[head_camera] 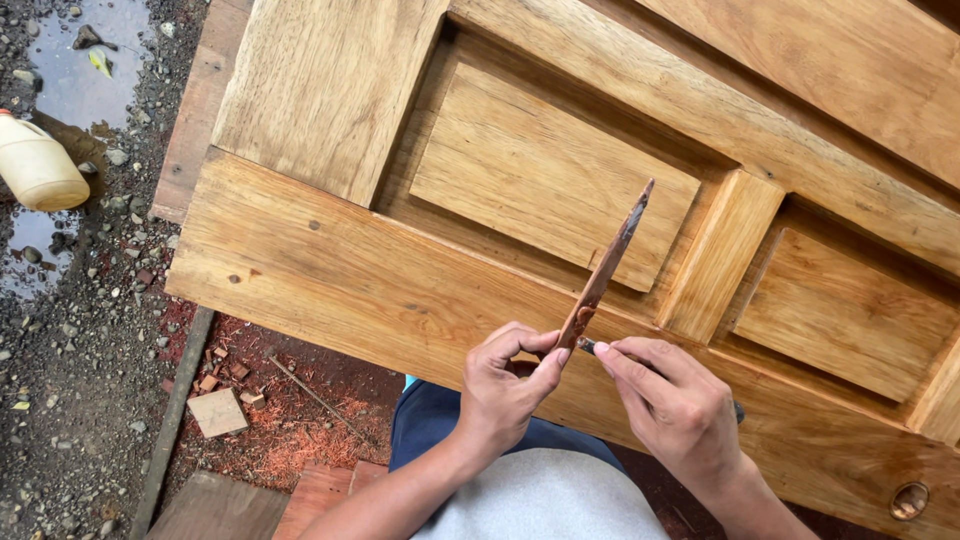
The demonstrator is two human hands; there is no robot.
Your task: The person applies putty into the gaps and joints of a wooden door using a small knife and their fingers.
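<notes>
The left hand [505,385] is curled narrow, thumb and fingers pinching the lower end of a thin wooden stick [604,268] that slants up over the panelled wooden door [330,270]. The right hand [675,405] is closed around a small dark tool [590,346], its tip touching the stick's base just above the door's near edge. Beyond the door's left edge lies wet gravel ground [80,330] (with puddles), reddish sawdust [290,425], and a cream plastic bottle [38,165].
</notes>
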